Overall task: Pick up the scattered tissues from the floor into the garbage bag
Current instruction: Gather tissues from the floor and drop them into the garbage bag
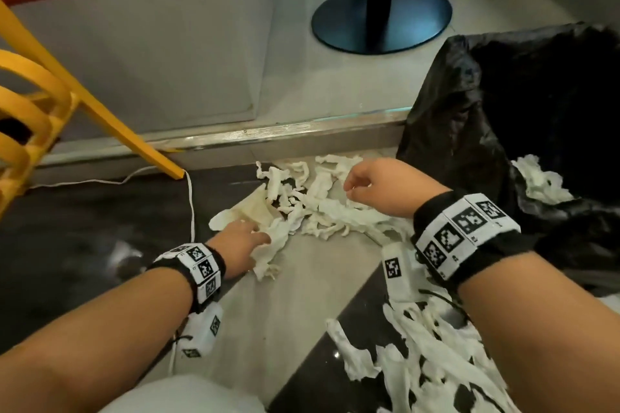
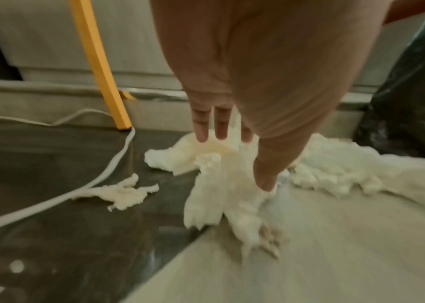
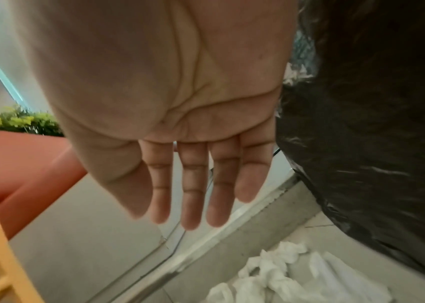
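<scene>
Head view. Showed tissues [image 1: 318,208] heaped on the floor [image 1: 302,295] against the step, just beside the bag [image 1: 503,94]. Showed a 2nd spread of torn strips [image 1: 419,345] nearer the body, under the right forearm. Showed 1 wad [image 1: 536,181] already at the bag mouth.

Left hand [image 1: 240,241]: laid flat on the near left edge of the heap. Confirmed in left wrist view: fingers [image 2: 202,127] straight and close together, tips on the paper; thumb [image 2: 265,174] pressed down on a strip. Not closed round anything.

Right hand [image 1: 379,188]: held above the far right of the heap, with no contact visible. Confirmed in right wrist view: fingers [image 3: 193,184] straight, side by side, palm bare.

Handling, as judged: very light, soft, limp, crumpled and torn. No stiffness, and no damage risk beyond further tearing. Expected to compress to a small wad inside a closing fist. Expected to trail and shed strips if lifted by 1 end.

Hold point, as judged: middle of the heap, raked inward from both edges with 2 hands, then squeezed from the sides. Noted 1 loose scrap [image 2: 123,194] apart from the heap, beside a white cable [image 2: 50,205]; separate pinch required.
</scene>
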A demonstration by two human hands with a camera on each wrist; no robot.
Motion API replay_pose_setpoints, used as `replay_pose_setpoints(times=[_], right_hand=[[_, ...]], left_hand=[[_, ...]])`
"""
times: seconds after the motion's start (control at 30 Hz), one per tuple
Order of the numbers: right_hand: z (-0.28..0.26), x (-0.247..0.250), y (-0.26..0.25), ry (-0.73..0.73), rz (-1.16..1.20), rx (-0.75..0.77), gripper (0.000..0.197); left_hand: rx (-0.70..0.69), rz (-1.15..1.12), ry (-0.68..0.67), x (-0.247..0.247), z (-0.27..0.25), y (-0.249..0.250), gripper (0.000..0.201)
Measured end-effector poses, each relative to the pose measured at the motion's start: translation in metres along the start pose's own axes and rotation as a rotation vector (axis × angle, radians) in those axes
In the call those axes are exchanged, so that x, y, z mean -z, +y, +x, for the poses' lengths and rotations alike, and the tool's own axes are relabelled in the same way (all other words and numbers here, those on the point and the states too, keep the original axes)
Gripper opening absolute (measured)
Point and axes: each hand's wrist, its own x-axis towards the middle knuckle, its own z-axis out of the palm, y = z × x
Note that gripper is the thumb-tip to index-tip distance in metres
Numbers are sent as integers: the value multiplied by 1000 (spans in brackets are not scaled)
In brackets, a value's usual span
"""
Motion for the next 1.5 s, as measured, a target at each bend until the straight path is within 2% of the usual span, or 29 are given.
replay_pose_setpoints(times=[0.07,0.13,0.17,0.2,0.27,0.3,0.37,0.43,0.5,0.57,0.6,0.67,0.7,0.8,0.87,0.93,1.03,1.13,1.2,1.3,1.37,1.43,1.5], right_hand=[[3,-7,6,14,-3,-31,13],[8,-13,12,36,-2,-68,13],[10,-16,14,49,9,-86,12],[14,-19,15,60,25,-104,11],[23,-28,16,78,44,-137,10],[28,-33,17,85,48,-154,11],[40,-47,18,105,44,-188,16],[53,-65,20,122,-26,-198,27],[64,-90,25,44,-153,-226,48],[67,-118,32,-149,-245,-323,68],[65,-132,37,-249,-289,-364,75],[56,-155,46,-344,-373,-385,79],[52,-163,50,-315,-404,-352,74],[51,-164,52,-116,-370,-256,50],[54,-155,48,-61,-237,-281,52],[54,-142,41,23,-99,-316,51],[53,-125,35,147,3,-311,51],[48,-105,22,190,-1,-322,50],[43,-93,14,228,-9,-298,45],[35,-86,8,289,99,-304,48],[36,-84,9,317,241,-324,37],[40,-86,11,279,245,-340,28],[47,-92,13,210,157,-272,15]], left_hand=[[19,-65,15,-24,17,3,73],[17,-120,-60,-43,32,5,84],[-14,-142,-106,-48,37,5,80],[-60,-152,-133,-51,38,7,66],[-149,-146,-102,-51,39,11,32],[-177,-154,-66,-49,37,14,22],[-222,-247,48,-42,32,15,12],[-259,-396,143,-37,22,10,12],[-260,-574,206,-40,12,3,17],[-258,-697,259,-46,1,-4,12],[-255,-702,256,-49,-6,-6,5],[-214,-641,191,-57,-13,-11,19],[-184,-607,162,-61,-15,-14,26],[-82,-631,184,-66,-18,-28,13],[2,-673,208,-72,-15,-39,25],[69,-674,251,-75,-11,-48,20],[247,-661,244,-82,-1,-64,54],[374,-609,115,-92,4,-77,73],[363,-560,29,-97,6,-80,65],[283,-411,-11,-94,5,-74,20],[230,-369,-50,-89,4,-68,7],[203,-428,-25,-85,3,-61,12],[204,-530,21,-81,3,-51,24]])
